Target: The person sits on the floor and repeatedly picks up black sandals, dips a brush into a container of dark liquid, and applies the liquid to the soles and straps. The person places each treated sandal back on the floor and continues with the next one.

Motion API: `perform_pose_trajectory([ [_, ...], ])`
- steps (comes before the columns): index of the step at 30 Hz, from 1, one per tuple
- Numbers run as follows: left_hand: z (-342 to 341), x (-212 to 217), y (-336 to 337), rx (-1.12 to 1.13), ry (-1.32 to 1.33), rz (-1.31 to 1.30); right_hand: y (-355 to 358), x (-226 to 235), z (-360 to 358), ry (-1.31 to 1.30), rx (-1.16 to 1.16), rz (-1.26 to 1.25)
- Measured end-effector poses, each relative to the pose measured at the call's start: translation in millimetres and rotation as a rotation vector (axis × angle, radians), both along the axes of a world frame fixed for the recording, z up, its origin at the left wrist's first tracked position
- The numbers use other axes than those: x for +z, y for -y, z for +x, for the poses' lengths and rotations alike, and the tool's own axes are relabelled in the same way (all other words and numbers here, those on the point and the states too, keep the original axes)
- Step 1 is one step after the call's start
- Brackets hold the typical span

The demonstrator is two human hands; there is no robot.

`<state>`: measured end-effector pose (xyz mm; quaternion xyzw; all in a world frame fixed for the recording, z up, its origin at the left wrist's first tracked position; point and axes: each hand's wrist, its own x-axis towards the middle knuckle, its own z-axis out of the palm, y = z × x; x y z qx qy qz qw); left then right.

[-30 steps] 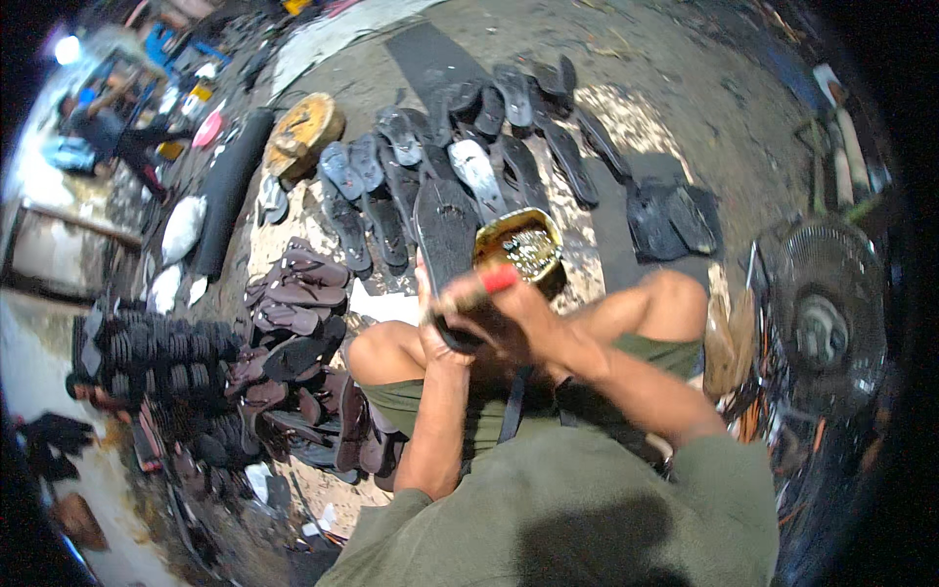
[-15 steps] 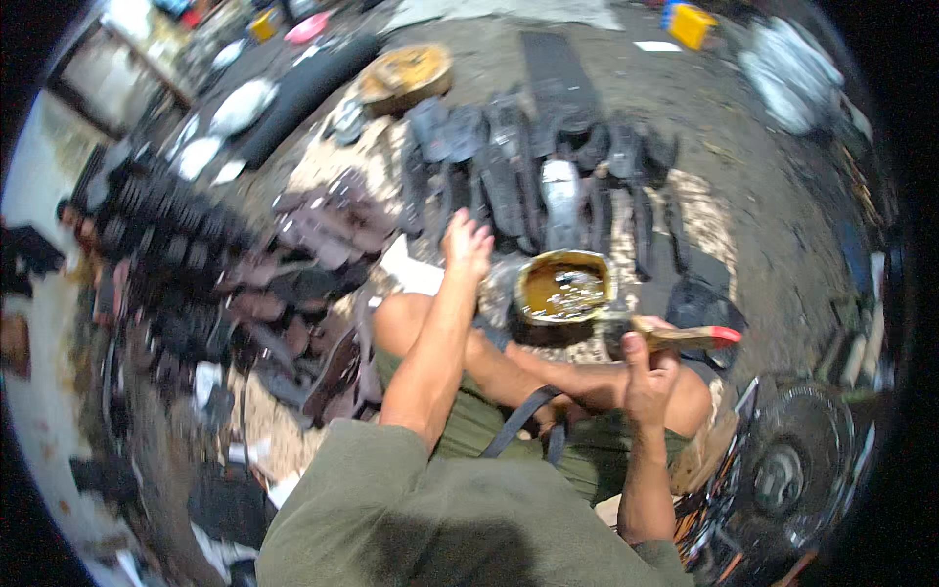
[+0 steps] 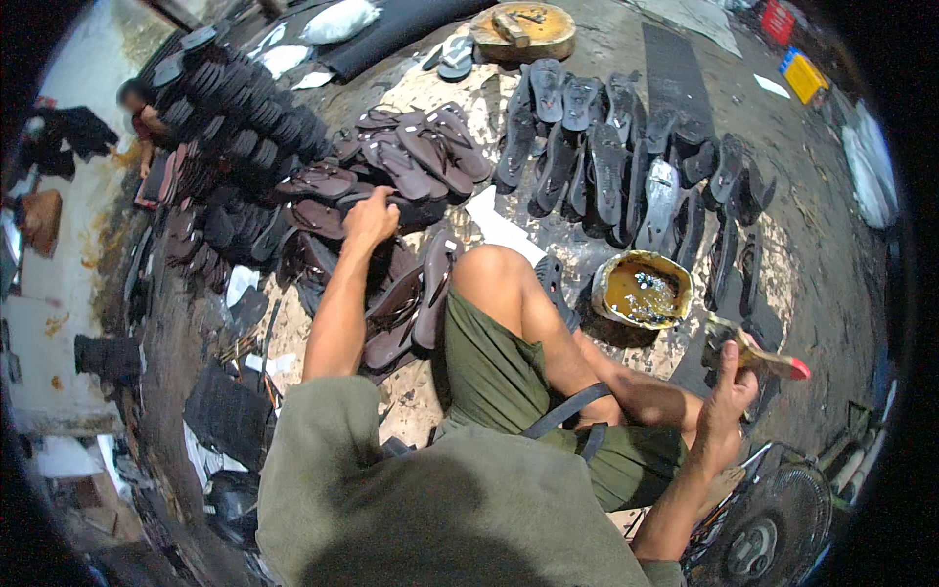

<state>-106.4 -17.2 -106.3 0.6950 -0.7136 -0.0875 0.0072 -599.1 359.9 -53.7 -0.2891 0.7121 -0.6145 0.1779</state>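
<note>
1. The left hand (image 3: 372, 217) is partly open over the heap of brown flip-flops (image 3: 391, 166), its index finger stretched out and the other fingers bent; whether it grips or merely touches one cannot be told.
2. That heap covers the left edge of the speckled mat (image 3: 406, 411), its thong straps mostly facing up.
3. More brown flip-flops (image 3: 433, 279) lie nearer the mat's near edge, just beside the person's left knee.
4. The right hand (image 3: 732, 386) is closed around a paintbrush (image 3: 768, 360), thumb raised along the handle; the red-tipped end points right, the bristles left, near the tub.
5. The tub (image 3: 599, 295), with a crusted pale rim, stands toward the mat's right edge and holds glossy amber liquid (image 3: 636, 295).
6. Beyond the tub, black sandal soles (image 3: 603, 176) lie in uneven rows toward the far right corner; one with a silver-grey face (image 3: 659, 201) stands out.
7. White paper (image 3: 501, 230) lies between the heap and those rows.
8. At the mat's far edge sits a round wooden block (image 3: 553, 34).
</note>
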Motion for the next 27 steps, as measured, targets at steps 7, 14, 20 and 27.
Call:
perform_pose_trajectory([
  [7, 45, 66, -98, -0.088, -0.428, -0.614, 46, -31, -2, -0.009, 0.205, 0.151],
  [14, -96, 51, -181, -0.287, -0.843, -0.292, 117, -108, -9, -0.739, 0.411, 0.673],
  [20, -54, 16, -218, -0.470, -0.679, -0.331, 68, -39, -45, -0.336, 0.282, 0.002],
  [27, -73, -2, -226, -0.046, -1.440, -0.205, 5, 19, -87, -0.492, 0.015, 0.220],
])
